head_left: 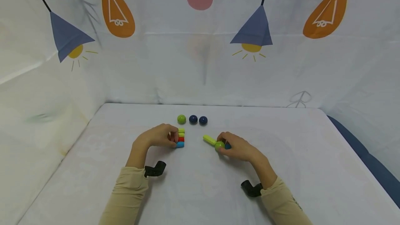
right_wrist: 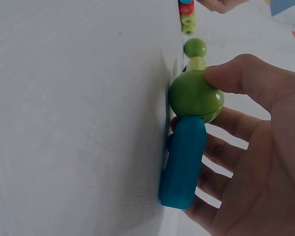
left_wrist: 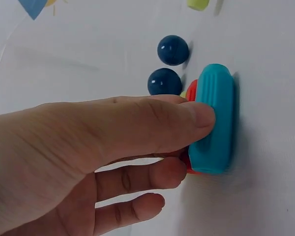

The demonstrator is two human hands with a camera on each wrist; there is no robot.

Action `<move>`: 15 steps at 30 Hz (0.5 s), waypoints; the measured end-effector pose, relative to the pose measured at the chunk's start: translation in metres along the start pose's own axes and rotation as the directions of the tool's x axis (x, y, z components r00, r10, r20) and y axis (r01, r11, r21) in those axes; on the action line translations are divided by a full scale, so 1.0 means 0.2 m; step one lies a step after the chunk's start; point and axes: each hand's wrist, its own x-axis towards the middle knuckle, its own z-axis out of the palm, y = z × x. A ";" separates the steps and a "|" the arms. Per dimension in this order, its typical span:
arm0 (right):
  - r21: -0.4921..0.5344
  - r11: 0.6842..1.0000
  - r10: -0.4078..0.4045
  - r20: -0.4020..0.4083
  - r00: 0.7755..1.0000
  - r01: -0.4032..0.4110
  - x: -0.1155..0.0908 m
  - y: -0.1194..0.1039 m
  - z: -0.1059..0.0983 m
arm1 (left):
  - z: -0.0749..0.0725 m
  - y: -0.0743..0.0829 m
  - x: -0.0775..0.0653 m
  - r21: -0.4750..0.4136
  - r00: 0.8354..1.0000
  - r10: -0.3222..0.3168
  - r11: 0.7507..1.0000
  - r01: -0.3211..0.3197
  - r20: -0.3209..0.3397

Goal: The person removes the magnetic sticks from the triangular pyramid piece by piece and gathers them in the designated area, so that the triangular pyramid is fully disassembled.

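My left hand (head_left: 159,135) is at the left ends of a row of short ribbed rods lying side by side. Its thumb presses on a blue rod (left_wrist: 217,137), with fingers on the row's other side. Beside that rod lie a red rod (head_left: 181,139) and two yellow-green rods (head_left: 181,130). To the right, my right hand (head_left: 237,147) grips a glossy green ball (right_wrist: 194,96) between thumb and fingers. A second blue rod (right_wrist: 183,162) and a yellow-green rod (head_left: 209,140) extend from opposite sides of that ball. The right fingertips are partly hidden behind it.
Behind the rods, a loose green ball (head_left: 181,119) and two dark blue balls, one in the middle (head_left: 193,119) and one at the right (head_left: 203,120), stand in a line on the white table (head_left: 281,131). A white printed curtain (head_left: 162,61) hangs behind the table.
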 end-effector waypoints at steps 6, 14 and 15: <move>-0.010 1.000 -0.015 0.006 1.000 0.015 0.00 0.00 0.00 | 0.02 0.04 0.03 0.014 0.995 0.087 0.996 -0.086 -0.053; -0.005 0.993 -0.118 0.080 0.990 0.119 0.00 0.00 0.00 | 0.18 0.23 0.16 0.124 0.951 0.295 0.951 -0.283 -0.093; -0.003 0.992 -0.129 0.083 0.988 0.129 0.00 0.00 0.00 | 0.20 0.25 0.17 0.135 0.947 0.312 0.944 -0.300 -0.076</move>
